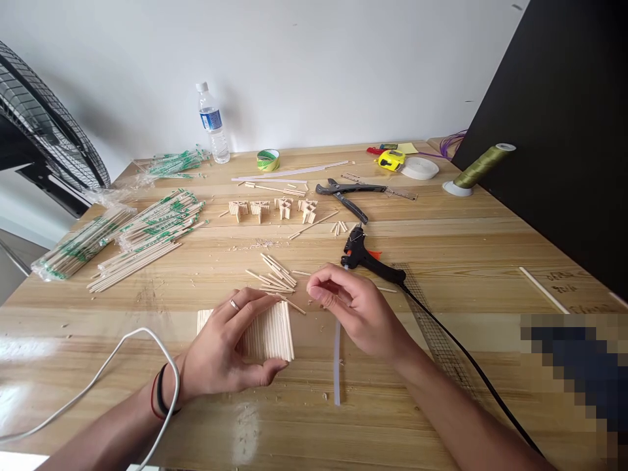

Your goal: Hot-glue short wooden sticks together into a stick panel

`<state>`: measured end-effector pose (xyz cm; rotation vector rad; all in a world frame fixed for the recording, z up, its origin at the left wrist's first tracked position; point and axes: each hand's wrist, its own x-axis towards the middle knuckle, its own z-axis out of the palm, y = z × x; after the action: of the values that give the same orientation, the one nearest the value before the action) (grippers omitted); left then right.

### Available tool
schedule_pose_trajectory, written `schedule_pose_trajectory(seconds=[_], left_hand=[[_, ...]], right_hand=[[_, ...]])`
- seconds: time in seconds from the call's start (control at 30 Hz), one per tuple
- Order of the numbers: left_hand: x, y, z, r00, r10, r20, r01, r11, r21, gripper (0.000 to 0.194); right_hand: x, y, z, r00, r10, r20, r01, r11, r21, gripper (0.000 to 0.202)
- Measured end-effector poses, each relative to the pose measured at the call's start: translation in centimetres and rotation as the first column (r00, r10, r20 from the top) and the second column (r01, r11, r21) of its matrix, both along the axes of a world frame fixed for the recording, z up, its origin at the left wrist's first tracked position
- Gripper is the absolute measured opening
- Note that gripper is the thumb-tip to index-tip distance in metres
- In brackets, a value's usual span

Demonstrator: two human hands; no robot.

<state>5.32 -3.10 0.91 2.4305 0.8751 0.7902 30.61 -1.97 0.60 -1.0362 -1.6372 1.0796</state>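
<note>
My left hand (pixel 228 347), with a ring and wrist bands, grips a flat panel of thin wooden sticks (pixel 271 332) laid side by side. Its thumb is at the near edge and its fingers reach over the far edge. My right hand (pixel 356 311) hovers to the right of the panel, thumb and index finger bent close together; anything between their tips is too small to make out. Loose cut sticks (pixel 277 273) lie just beyond both hands. Behind my right hand rests a black glue gun (pixel 366 255), and a translucent glue stick (pixel 337 366) lies beneath that hand.
Small stick assemblies (pixel 260 208) stand in a row beyond the loose sticks. Grey cutters (pixel 346 193), tape measure (pixel 391 160) and thread spool (pixel 483 169) lie farther back. Bagged sticks (pixel 157 219), a water bottle (pixel 214 127) and a fan (pixel 44 111) are left. A white cable (pixel 110 356) crosses my left wrist.
</note>
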Motion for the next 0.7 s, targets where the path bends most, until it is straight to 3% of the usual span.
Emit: schedule_pose_trajectory(seconds=[0.13, 0.3, 0.37, 0.53, 0.7], left_hand=[[0.0, 0.2, -0.2, 1.000, -0.004, -0.026, 0.003, 0.999, -0.034, 0.071], [0.2, 0.3, -0.6, 0.997, 0.021, -0.076, -0.027, 0.996, -0.082, 0.066], [0.2, 0.3, -0.8, 0.995, 0.038, -0.094, -0.047, 0.995, -0.087, 0.066], [0.2, 0.4, -1.1, 0.990, 0.063, -0.124, -0.075, 0.993, -0.094, 0.067], [0.1, 0.5, -1.2, 0.989, 0.054, -0.135, -0.068, 0.992, -0.105, 0.068]], right_hand=[[0.2, 0.1, -0.2, 0.977, 0.005, -0.215, -0.027, 0.995, -0.101, 0.019], [0.3, 0.4, -0.3, 0.841, 0.029, -0.540, -0.181, 0.956, -0.231, 0.018], [0.5, 0.5, -0.3, 0.850, 0.031, -0.526, -0.179, 0.956, -0.233, 0.019], [0.5, 0.5, -0.5, 0.952, -0.033, -0.306, -0.038, 0.974, -0.223, 0.019], [0.2, 0.4, -0.7, 0.972, -0.046, -0.232, -0.003, 0.978, -0.206, 0.022]])
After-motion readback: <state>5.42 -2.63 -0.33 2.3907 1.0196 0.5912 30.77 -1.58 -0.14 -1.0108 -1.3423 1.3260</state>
